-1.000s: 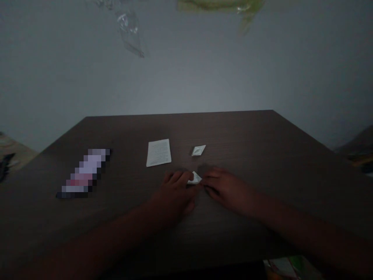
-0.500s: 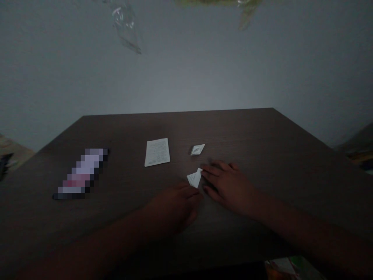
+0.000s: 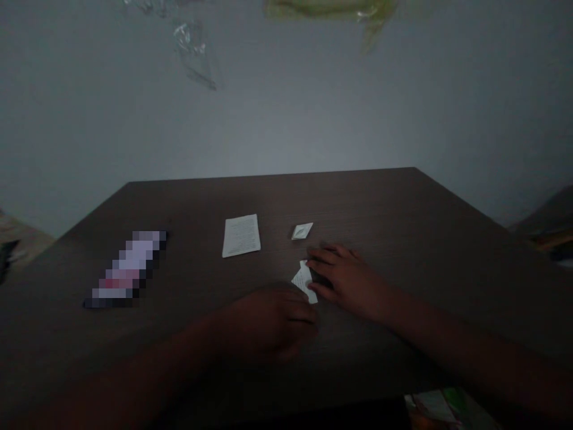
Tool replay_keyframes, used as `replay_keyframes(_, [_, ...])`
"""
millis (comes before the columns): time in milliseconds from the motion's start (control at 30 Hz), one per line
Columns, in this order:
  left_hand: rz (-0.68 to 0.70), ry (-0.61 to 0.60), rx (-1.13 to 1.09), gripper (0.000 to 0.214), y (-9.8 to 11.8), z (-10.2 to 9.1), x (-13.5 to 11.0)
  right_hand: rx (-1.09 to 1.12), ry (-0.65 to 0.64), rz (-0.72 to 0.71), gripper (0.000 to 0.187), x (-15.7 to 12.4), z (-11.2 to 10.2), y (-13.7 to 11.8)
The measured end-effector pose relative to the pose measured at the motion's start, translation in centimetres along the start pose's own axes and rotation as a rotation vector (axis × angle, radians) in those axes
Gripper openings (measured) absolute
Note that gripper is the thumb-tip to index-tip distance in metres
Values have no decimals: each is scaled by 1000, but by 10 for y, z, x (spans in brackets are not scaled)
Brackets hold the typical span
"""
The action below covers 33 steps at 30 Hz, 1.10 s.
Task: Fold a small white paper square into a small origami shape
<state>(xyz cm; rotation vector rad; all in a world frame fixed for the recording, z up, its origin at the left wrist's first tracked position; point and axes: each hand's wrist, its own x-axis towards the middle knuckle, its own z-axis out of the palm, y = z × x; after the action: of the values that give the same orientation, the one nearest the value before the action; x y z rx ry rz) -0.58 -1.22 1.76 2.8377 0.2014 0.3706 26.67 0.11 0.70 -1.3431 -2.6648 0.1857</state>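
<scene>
A small folded piece of white printed paper (image 3: 303,278) lies on the table between my hands, with angled edges and a pointed corner to the left. My right hand (image 3: 347,278) rests palm down at its right side, fingers spread, the fingertips touching the paper's edge. My left hand (image 3: 273,322) is just below and left of the paper, its fingers bent and close together, blurred by motion. Whatever may be in those fingers is hidden. Beyond the right hand's fingertips sits a small folded paper diamond (image 3: 302,231).
A square of printed paper (image 3: 242,236) lies left of the diamond. Farther left is a phone (image 3: 129,269) with a pixelated screen. The dark wooden table (image 3: 358,203) meets a pale wall (image 3: 286,119) with plastic pieces hanging on it. Colourful items (image 3: 434,406) show below the table's front edge.
My left hand has slid back toward me, and more of the folded paper shows. The paper sits turned slightly differently under my right fingertips. The view has tilted up a little.
</scene>
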Motion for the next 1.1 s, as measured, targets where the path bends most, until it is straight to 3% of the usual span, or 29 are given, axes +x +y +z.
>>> replay_keyframes(67, [41,70,-80,16,-7,1,-5,1,16,-16,41,1,2,1])
replay_keyframes(233, [-183,246,19,23,-28,6,-12,34,36,-89,43,2,9,8])
replay_keyframes(400, [-318,102,60,25,-38,10,-10,91,64,-100,33,6,17,18])
replay_keyframes(533, [-397,70,127,22,-37,8,-9,198,71,-171,31,11,17,26])
replay_keyframes(700, [-366,35,259,23,-37,7,-7,302,28,-340,32,16,11,32])
replay_keyframes(900, [-340,16,384,23,-32,3,-4,329,22,-383,45,15,8,25])
replay_keyframes(1100, [-335,45,371,19,-33,3,-5,362,72,-358,6,15,11,19])
